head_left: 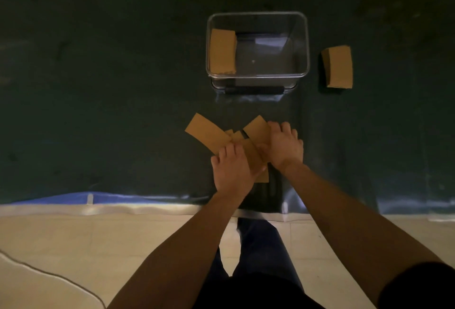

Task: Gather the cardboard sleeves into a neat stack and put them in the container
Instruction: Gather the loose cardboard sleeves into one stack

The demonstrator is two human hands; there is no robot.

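Several brown cardboard sleeves (205, 130) lie fanned out and overlapping on the dark mat in front of me. My left hand (232, 169) presses flat on their near part, and my right hand (282, 144) lies flat on the right side of the pile, over a sleeve (256, 128) that sticks out toward the far side. A clear plastic container (304, 45) stands beyond them, with a stack of sleeves (222, 51) inside against its left wall. Another stack of sleeves (337, 66) rests on the mat to the right of the container.
The dark mat (98, 87) covers the floor and ends at a taped edge (98, 207) near me. Beige tiles (73, 247) lie below it, with a thin cable (49, 274) at lower left. My legs (258, 247) show between my arms.
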